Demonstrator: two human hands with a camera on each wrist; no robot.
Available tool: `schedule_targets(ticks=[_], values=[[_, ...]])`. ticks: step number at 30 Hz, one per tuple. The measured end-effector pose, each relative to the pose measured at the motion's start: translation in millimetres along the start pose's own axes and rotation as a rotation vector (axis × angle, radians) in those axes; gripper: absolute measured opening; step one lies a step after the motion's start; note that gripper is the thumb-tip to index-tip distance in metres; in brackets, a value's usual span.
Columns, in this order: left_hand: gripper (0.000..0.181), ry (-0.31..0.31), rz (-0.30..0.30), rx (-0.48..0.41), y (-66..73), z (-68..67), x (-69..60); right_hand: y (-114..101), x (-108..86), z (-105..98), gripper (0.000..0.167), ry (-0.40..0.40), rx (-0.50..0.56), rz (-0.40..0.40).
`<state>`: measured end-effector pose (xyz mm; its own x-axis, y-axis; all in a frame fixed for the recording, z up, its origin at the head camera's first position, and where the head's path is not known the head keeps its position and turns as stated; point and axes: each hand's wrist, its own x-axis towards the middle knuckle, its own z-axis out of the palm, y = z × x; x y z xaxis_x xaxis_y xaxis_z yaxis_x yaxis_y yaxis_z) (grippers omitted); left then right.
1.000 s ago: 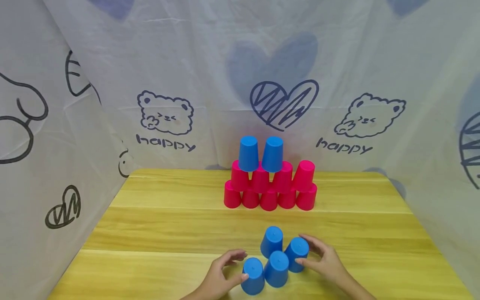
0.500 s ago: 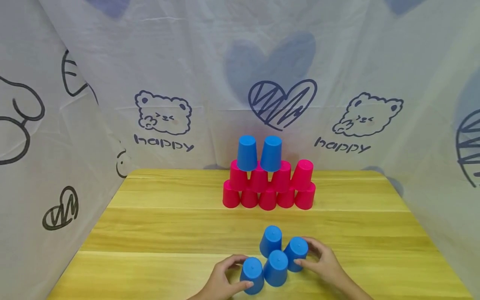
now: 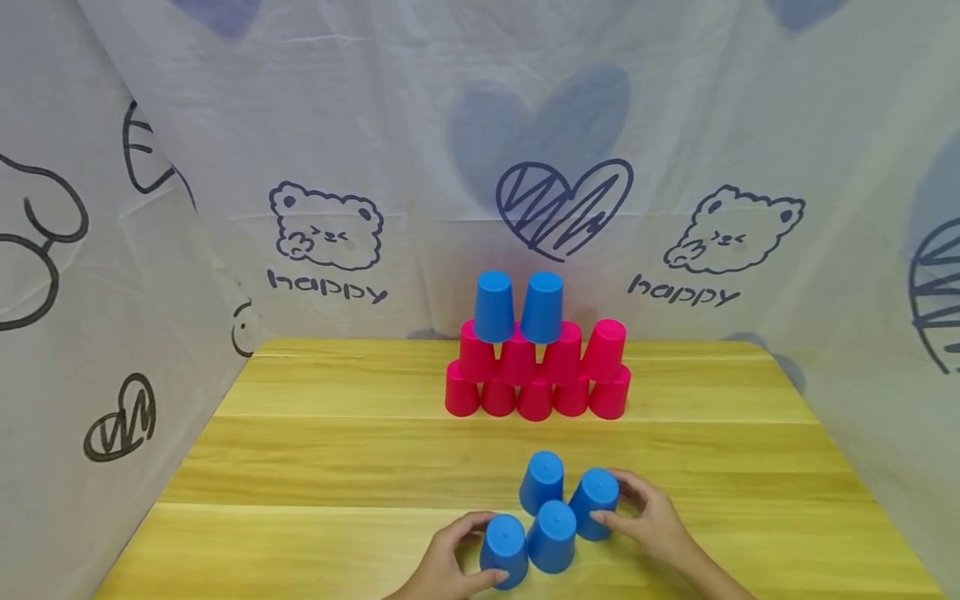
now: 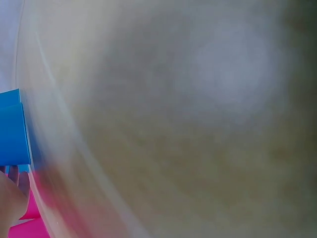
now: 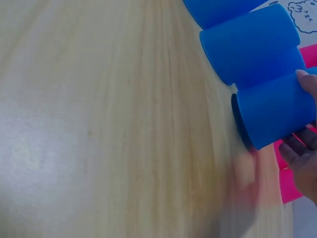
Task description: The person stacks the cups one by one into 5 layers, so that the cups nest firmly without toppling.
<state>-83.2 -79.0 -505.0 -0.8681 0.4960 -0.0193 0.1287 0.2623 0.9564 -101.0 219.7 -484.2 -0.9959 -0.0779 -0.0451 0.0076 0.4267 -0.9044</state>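
Four-sided groups aside, several blue cups stand upside down near the front of the table. My left hand (image 3: 448, 560) holds the leftmost blue cup (image 3: 504, 546), thumb in front and fingers behind it. On the right, my right hand (image 3: 654, 523) grips another blue cup (image 3: 595, 500) between thumb and fingers. In the right wrist view that gripped cup (image 5: 277, 111) tilts a little, with a dark gap under its rim. Between the hands are a middle blue cup (image 3: 552, 537) and one farther back, a blue cup (image 3: 542, 483). The left wrist view is mostly blurred.
Farther back, pink cups (image 3: 535, 396) form two stacked rows, all upside down. Two blue cups (image 3: 494, 308) top them at the left and middle. The wooden table (image 3: 322, 458) ends at a patterned white cloth (image 3: 435, 133) behind and at both sides.
My left hand has closed in round the leftmost blue cup, its thumb now farther across the front. My right hand has raised its cup slightly. The pink stack stays as it was.
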Motion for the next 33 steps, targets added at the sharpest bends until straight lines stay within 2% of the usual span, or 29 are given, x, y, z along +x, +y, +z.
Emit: schedule_targets(ticks=[9,17,23,29,33], values=[[0.049,-0.001,0.028,-0.016,-2.1,-3.4,4.5,-9,10.4,0,0.051,0.057,-0.013,-0.036],[0.048,0.008,0.055,-0.013,1.4,-7.1,6.8,-16,16.5,-1,0.049,0.081,-0.006,-0.119],[0.049,0.032,0.076,0.001,1.0,-8.8,11.7,-22,20.5,-6,0.049,0.085,-0.013,-0.121],[0.049,0.074,0.104,0.024,-0.8,-10.3,16.8,-28,25.0,-15,0.049,0.142,-0.033,-0.128],[0.050,0.084,0.102,0.032,-0.6,-11.0,17.6,-33,26.9,-21,0.050,0.163,-0.036,-0.123]])
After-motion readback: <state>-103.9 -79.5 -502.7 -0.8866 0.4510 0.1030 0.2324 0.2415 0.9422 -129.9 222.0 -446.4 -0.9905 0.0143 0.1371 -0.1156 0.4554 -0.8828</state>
